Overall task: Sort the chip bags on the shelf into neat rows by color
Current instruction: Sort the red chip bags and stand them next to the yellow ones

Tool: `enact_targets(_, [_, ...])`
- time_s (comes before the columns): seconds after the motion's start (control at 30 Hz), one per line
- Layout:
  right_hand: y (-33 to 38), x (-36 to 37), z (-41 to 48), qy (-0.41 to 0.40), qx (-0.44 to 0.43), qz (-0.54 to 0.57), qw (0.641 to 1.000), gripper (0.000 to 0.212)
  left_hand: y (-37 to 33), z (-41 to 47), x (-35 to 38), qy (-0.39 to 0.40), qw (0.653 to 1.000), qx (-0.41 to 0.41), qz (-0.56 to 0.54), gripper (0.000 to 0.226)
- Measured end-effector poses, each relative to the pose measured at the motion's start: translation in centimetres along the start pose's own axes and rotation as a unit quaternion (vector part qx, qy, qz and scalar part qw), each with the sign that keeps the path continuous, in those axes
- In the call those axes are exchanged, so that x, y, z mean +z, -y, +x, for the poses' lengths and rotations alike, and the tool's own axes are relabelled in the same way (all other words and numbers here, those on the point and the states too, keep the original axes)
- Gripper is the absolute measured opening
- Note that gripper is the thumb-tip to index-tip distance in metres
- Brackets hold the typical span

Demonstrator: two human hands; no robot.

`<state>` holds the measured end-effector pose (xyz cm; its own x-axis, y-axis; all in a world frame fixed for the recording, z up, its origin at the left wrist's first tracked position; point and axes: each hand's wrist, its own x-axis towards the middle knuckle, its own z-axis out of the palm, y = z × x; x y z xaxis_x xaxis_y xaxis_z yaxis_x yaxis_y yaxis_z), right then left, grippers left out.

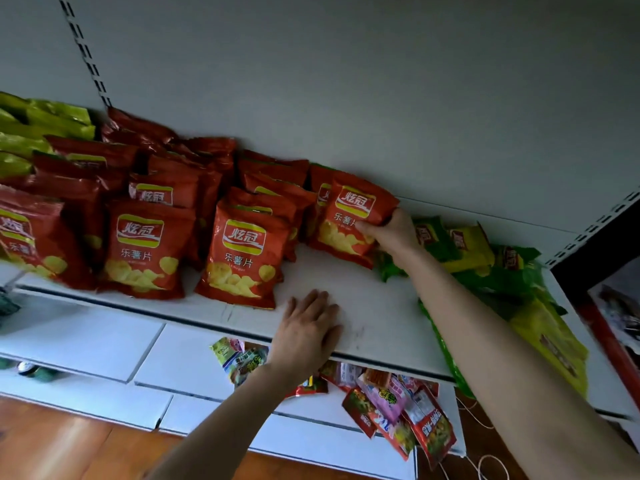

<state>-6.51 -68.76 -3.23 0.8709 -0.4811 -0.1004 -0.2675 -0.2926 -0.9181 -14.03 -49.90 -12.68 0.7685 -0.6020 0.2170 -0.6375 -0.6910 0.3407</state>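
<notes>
Several red chip bags (242, 258) stand in rows across the left and middle of the white shelf (374, 306). My right hand (391, 233) grips the right edge of one red chip bag (353, 216) at the right end of those rows. My left hand (308, 327) rests flat on the bare shelf near its front edge, fingers straight. Green and yellow chip bags (478, 258) lie in a loose heap to the right of my right arm. More yellow-green bags (38, 126) are stacked at the far left behind the red ones.
A grey back panel (346, 98) closes the shelf behind. Lower white shelves (86, 341) step out below; mixed small snack packets (398, 403) lie on one. A dark upright (609, 306) bounds the right side. Wooden floor (52, 445) shows at the bottom left.
</notes>
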Motion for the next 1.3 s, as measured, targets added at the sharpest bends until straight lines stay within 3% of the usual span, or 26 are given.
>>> enact_targets(0.3, [-1.0,2.8,1.6,0.010,-0.073,-0.066,0.995,0.062,-0.2,-0.1,0.0,0.038,0.998,-0.015,0.051,0.044])
enact_targets(0.63, [-1.8,2.2,-1.0,-0.037,-0.063,-0.093,0.993,0.067,-0.4,-0.1,-0.2,0.036,0.996,-0.003,0.080,0.045])
enact_targets(1.03, [-2.7,-10.7,-10.3,-0.247,-0.134,-0.183,0.942,0.024,-0.3,-0.1,0.3,0.030,0.999,0.016,0.037,0.051])
enact_targets(1.17, [-6.1,-17.3,-13.1,-0.320,-0.031,-0.257,0.912,0.033,-1.0,0.0,0.1,0.023,0.999,-0.026,0.015,0.042])
enact_targets(1.3, [-10.5,-20.6,-14.7,-0.255,0.170,-0.206,0.929,0.066,-3.9,0.2,-0.3,0.005,1.000,-0.017,-0.017,0.034])
